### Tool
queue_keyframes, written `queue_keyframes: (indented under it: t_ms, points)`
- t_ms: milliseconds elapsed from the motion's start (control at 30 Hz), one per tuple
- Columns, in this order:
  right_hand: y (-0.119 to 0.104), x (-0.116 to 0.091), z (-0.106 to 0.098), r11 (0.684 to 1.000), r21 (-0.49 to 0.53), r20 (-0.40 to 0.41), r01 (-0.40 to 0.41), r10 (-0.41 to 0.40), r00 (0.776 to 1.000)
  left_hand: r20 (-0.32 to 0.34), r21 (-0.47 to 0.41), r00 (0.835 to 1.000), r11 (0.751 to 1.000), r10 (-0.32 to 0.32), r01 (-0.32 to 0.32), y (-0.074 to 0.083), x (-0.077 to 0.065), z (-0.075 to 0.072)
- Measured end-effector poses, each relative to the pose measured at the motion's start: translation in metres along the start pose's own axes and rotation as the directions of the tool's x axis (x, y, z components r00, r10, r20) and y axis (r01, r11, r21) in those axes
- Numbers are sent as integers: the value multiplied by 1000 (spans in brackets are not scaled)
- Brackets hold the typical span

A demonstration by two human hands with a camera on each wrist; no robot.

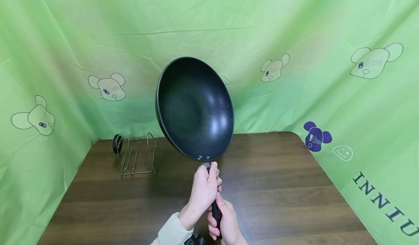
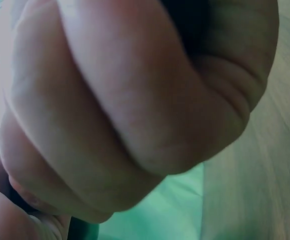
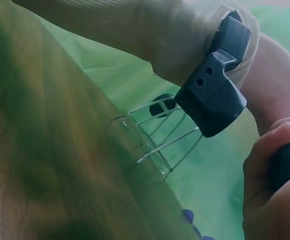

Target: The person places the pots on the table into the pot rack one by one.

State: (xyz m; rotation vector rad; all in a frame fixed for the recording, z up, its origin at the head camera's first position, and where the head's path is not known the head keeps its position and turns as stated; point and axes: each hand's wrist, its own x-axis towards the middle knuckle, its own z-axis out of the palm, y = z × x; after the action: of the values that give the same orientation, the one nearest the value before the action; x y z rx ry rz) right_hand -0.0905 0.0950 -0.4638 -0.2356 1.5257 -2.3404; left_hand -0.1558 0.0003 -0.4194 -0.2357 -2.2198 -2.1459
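A dark wok (image 1: 196,107) is held up above the table, its hollow inside facing me and its black handle (image 1: 215,212) pointing down. My left hand (image 1: 206,185) grips the handle close under the pan, thumb lying along it. In the left wrist view, the curled fingers (image 2: 100,110) of that hand fill most of the picture. Lower on the same handle, my right hand (image 1: 228,219) holds on near its end. The right wrist view shows the handle's dark end (image 3: 289,165) inside the right hand's grasp.
A wire rack (image 1: 137,156) with a black round piece (image 1: 117,143) at its side stands at the back left of the brown wooden table (image 1: 278,187). Green cloth (image 1: 209,12) with printed bear heads hangs behind and around it. A black camera mount (image 3: 215,90) sits on the left wrist.
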Motion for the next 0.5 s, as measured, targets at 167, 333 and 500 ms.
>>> queue_keyframes:
  t_ms: [167,333,500]
  points:
    - [-1,1,4,1000,6,-18,-16,16,1000,18,1,1000,1000,-9,9,0,1,-3]
    - [0,3,8,999,32,-9,-30,30,999,31,19,999,1000,-25,25,2,2,-8]
    - [4,6,10,996,75,-8,-48,49,999,23,56,999,997,-45,43,3,2,-14]
